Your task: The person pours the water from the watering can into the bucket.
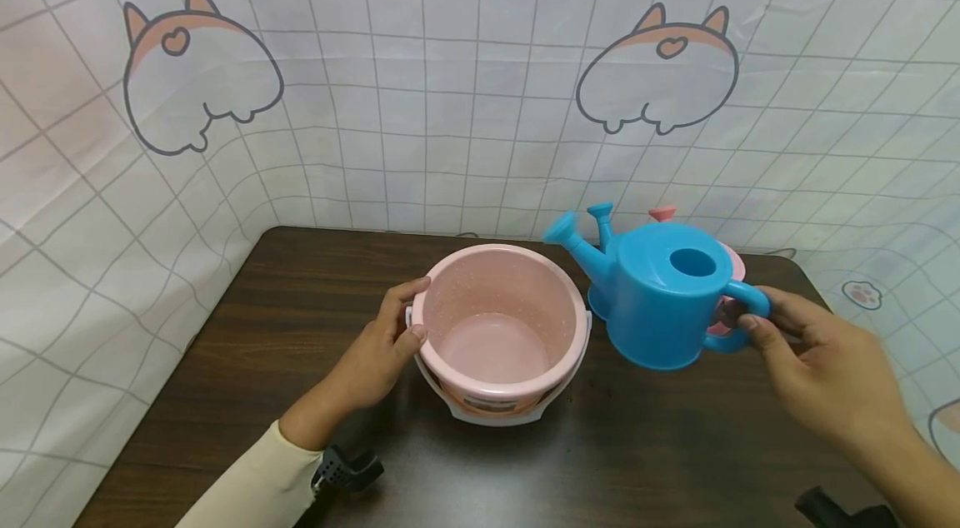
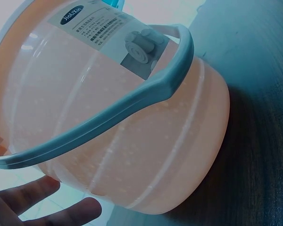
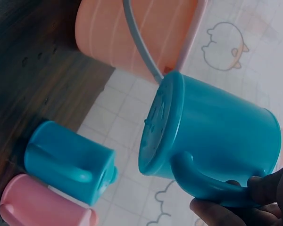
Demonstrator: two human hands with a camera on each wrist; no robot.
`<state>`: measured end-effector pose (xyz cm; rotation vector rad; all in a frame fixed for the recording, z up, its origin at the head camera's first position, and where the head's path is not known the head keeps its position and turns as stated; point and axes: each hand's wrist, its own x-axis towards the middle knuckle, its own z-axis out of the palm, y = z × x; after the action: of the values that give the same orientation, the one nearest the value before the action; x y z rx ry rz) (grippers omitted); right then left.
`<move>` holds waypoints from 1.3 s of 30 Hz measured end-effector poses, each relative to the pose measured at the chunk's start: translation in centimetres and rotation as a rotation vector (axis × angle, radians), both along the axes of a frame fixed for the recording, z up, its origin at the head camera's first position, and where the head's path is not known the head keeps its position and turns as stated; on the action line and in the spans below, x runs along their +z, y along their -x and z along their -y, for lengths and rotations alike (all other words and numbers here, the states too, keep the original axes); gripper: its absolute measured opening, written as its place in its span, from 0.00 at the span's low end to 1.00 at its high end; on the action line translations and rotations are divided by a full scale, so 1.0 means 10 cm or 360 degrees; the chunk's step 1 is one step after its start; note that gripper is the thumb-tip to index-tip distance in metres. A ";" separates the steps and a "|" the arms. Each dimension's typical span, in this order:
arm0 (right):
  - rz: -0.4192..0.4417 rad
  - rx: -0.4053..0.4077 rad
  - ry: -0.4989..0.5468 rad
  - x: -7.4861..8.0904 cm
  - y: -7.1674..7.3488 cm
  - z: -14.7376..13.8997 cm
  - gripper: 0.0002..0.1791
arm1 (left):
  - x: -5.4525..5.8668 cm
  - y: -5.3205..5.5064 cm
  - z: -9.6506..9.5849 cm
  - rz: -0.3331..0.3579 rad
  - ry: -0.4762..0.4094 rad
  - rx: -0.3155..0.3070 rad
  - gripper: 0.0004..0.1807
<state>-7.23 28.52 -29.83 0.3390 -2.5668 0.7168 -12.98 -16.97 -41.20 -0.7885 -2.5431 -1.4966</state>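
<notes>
A pink bucket [image 1: 491, 345] with a white handle [image 1: 495, 415] stands upright on the dark wooden table. My left hand [image 1: 386, 345] rests against the left of its rim, with thumb and fingertips touching the outside. In the left wrist view the lower fingers [image 2: 70, 212] lie fairly straight beside the bucket wall. To the right of the bucket, my right hand [image 1: 832, 361] holds a blue watering can [image 1: 660, 303] by its handle, raised above the table with its spout pointing left. Fingers and thumb are curled round the handle [image 3: 212, 188].
Behind the raised can, a second blue watering can [image 3: 68, 157] and a pink watering can [image 3: 42, 202] stand side by side on the table [image 1: 300, 303]. Mostly hidden in the head view, they show in the right wrist view. A grid-patterned cloth [image 1: 450, 78] hangs behind the table.
</notes>
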 end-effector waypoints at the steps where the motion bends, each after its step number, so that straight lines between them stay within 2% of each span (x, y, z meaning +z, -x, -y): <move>1: 0.0000 0.0018 0.0015 0.00 0.00 0.01 0.16 | 0.00 0.00 0.00 0.0004 -0.0001 0.0000 0.33; 17: -0.0012 0.0050 -0.0047 0.05 -0.01 0.13 0.20 | -0.01 -0.01 -0.01 0.0007 0.0011 0.0012 0.33; 30: -0.0103 0.0167 -0.0130 0.09 0.01 0.18 0.22 | -0.01 0.00 -0.01 -0.0021 0.0007 0.0008 0.32; 39: -0.0141 0.0246 -0.0229 0.18 0.07 0.23 0.22 | -0.02 0.00 -0.01 -0.0021 0.0014 0.0007 0.32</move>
<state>-7.93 26.23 -28.03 0.6078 -2.5336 0.5580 -12.99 -16.87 -41.39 -0.7912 -2.5418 -1.4749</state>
